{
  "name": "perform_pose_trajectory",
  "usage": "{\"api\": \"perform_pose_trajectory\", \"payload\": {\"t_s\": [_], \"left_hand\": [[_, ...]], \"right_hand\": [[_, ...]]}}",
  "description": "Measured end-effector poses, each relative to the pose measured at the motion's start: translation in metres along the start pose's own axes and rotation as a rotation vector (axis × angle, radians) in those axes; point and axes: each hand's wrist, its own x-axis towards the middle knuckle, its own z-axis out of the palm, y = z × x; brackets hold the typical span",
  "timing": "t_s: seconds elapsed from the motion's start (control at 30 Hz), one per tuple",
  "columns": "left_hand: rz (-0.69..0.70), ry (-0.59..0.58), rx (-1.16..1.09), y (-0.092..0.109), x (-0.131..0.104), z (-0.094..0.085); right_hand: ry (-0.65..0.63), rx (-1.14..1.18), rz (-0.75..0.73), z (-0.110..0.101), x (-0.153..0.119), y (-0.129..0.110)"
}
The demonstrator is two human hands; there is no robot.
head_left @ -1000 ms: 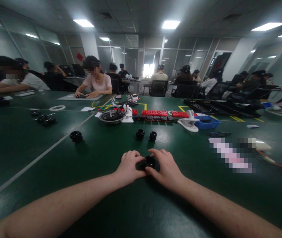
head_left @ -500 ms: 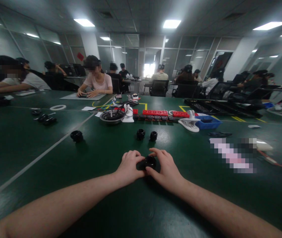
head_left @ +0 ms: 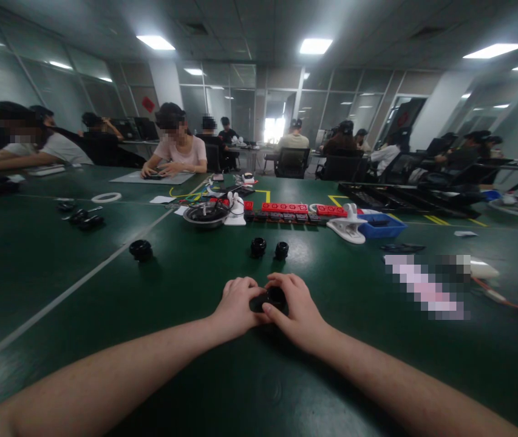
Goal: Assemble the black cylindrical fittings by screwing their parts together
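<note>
Between my hands is a black cable gland point(head_left: 276, 295), a short round fitting with a dark round opening. It is held low over the green table point(head_left: 186, 388). My left hand point(head_left: 237, 306) is closed on its left part, thumb and fingers bent. Around the right part curl the fingers and thumb of my right hand point(head_left: 303, 315). Much of the fitting is hidden behind my fingers. Farther ahead stand two similar black cable glands, one point(head_left: 258, 247) beside the other point(head_left: 281, 250). A third black gland point(head_left: 141, 250) sits to the left.
Red power strips point(head_left: 285, 207) lie across the table beyond, between a metal bowl point(head_left: 204, 224) and a blue bin point(head_left: 382, 233). White clip-like stands point(head_left: 348, 230) are beside them. Small black parts point(head_left: 86, 220) lie at left. A person point(head_left: 180, 149) sits across the table.
My right hand has shifted slightly left and closed further around the cable gland, covering more of it. My left hand has stayed nearly in place.
</note>
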Motion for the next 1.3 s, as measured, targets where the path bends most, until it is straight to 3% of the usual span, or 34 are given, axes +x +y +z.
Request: {"api": "perform_pose_trajectory", "payload": {"t_s": [0.7, 1.3], "left_hand": [[-0.007, 0.015, -0.005, 0.000, 0.002, 0.002], [-0.002, 0.055, 0.005, -0.004, 0.002, 0.004]], "right_hand": [[-0.074, -0.093, -0.270, -0.001, -0.002, -0.007], [-0.008, -0.089, -0.281, -0.008, -0.016, 0.002]]}}
